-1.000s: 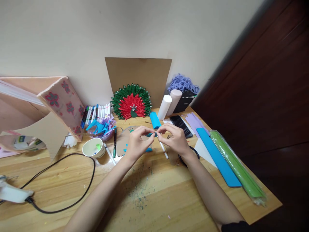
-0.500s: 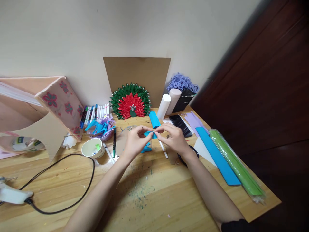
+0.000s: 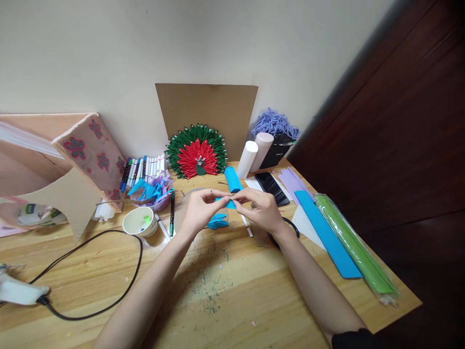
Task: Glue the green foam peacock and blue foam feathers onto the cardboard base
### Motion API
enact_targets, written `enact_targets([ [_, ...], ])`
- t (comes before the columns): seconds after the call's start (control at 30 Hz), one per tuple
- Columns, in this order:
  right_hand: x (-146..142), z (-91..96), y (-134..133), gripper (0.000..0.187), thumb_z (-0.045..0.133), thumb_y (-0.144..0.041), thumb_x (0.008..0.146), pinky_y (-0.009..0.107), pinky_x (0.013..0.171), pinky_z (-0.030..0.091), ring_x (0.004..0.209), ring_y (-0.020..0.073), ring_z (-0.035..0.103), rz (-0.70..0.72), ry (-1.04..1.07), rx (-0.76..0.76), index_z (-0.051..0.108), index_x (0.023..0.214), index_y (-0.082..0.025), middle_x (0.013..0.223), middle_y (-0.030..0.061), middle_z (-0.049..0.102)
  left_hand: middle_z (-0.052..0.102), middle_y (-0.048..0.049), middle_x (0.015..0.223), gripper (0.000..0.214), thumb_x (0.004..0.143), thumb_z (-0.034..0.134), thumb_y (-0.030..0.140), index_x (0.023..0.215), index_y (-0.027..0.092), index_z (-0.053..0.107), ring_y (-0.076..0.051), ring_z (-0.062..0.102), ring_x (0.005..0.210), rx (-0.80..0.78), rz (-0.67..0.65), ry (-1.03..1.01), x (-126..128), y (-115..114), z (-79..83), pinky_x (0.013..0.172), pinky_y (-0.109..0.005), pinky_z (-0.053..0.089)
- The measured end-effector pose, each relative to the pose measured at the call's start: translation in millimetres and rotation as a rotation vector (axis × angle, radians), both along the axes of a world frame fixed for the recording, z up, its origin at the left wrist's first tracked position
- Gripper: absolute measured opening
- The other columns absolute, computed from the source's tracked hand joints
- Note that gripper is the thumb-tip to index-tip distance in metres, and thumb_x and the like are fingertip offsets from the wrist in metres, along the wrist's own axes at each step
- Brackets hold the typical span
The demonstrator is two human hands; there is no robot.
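A small piece of blue crepe paper (image 3: 230, 204) is pinched between the fingertips of my left hand (image 3: 203, 208) and my right hand (image 3: 259, 208). Both hands are closed on it, held close together above the table, and the fingers cover part of it. Just below, several blue paper petals (image 3: 218, 221) lie in a small pile. Behind my fingertips lies a folded strip of blue paper (image 3: 232, 179). A white marker (image 3: 247, 226) rests under my right hand, beside a black ring-shaped handle (image 3: 295, 228) that is partly hidden by the wrist.
Left: a glue gun (image 3: 22, 288) with its looping cord, a paper cup (image 3: 140, 222), a bowl of paper scraps (image 3: 156, 194), markers (image 3: 141, 172). A red-green peacock craft (image 3: 198, 152) leans on cardboard (image 3: 207, 106). Right: a phone (image 3: 271, 188), blue paper (image 3: 327, 235), wrapped green paper (image 3: 356, 245).
My left hand has shifted slightly left, and more of the blue petal pile shows beneath it. The pinched blue paper has turned a little between my fingertips.
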State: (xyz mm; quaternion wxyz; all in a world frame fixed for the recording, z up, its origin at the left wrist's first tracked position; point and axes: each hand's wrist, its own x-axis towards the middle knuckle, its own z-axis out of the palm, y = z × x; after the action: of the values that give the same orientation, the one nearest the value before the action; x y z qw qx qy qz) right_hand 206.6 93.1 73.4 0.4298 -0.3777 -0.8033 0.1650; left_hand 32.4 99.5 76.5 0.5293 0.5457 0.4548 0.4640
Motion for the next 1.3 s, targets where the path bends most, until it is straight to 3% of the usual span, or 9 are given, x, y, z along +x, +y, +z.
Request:
enact_targets([
  [0.23,-7.5,-1.9,0.6,0.011,0.06,-0.019,0.076,0.026,0.069,0.054,0.074,0.0147,0.066,-0.064,0.166,-0.217,0.065,0.085,-0.019,0.083,0.0028,0.068,0.073,-0.0082,0.081,0.02,0.066,0.073,0.027,0.081,0.013,0.072,-0.019,0.069,0.074,0.152,0.036,0.044,0.8,-4.0,0.4,0.066,-0.027,0.056],
  [0.43,-8.1,2.7,-2.7,0.003,0.061,-0.017,0.071,0.024,0.062,0.051,0.065,0.0139,0.063,-0.144,0.167,-0.279,0.064,0.071,-0.017,0.07,0.0015,0.067,0.073,-0.0061,0.087,0.019,0.074,0.064,0.02,0.091,0.018,0.072,-0.018,0.069,0.076,0.318,0.028,0.208,1.8,-11.5,3.1,0.069,-0.026,0.056],
  [0.77,5.1,5.6,3.1,0.008,0.064,-0.022,0.067,0.025,0.056,0.05,0.059,0.015,0.063,-0.149,0.213,-0.468,0.066,0.067,-0.015,0.065,0.0029,0.068,0.074,-0.006,0.085,0.017,0.073,0.062,0.016,0.086,0.017,0.072,-0.018,0.069,0.078,0.232,-0.002,0.184,1.8,-10.5,7.8,0.07,-0.027,0.057],
  [0.93,16.1,8.5,7.1,0.012,0.065,-0.027,0.069,0.027,0.06,0.052,0.064,0.0173,0.064,-0.261,0.266,-0.429,0.066,0.071,-0.015,0.069,0.0052,0.068,0.073,-0.0076,0.086,0.015,0.072,0.064,0.018,0.084,0.014,0.071,-0.018,0.069,0.079,0.159,0.041,0.128,-1.7,-8.0,10.7,0.073,-0.026,0.057],
  [1.1,5.6,10.9,2.4,0.015,0.062,-0.028,0.075,0.03,0.073,0.054,0.076,0.0167,0.066,-0.059,0.24,-0.365,0.066,0.086,-0.018,0.083,0.0044,0.069,0.074,-0.0066,0.081,0.013,0.072,0.064,0.02,0.08,0.015,0.072,-0.018,0.069,0.075,0.183,0.034,0.111,-0.3,-5.5,6.2,0.07,-0.026,0.057],
  [1.3,-0.5,5.5,2.1,0.012,0.064,-0.029,0.076,0.031,0.073,0.054,0.077,0.0176,0.066,-0.055,0.267,-0.352,0.068,0.08,-0.019,0.08,0.004,0.07,0.073,-0.007,0.083,0.015,0.075,0.063,0.021,0.083,0.017,0.073,-0.019,0.068,0.077,0.314,0.011,0.194,-1.9,-4.9,0.9,0.072,-0.029,0.056],
])
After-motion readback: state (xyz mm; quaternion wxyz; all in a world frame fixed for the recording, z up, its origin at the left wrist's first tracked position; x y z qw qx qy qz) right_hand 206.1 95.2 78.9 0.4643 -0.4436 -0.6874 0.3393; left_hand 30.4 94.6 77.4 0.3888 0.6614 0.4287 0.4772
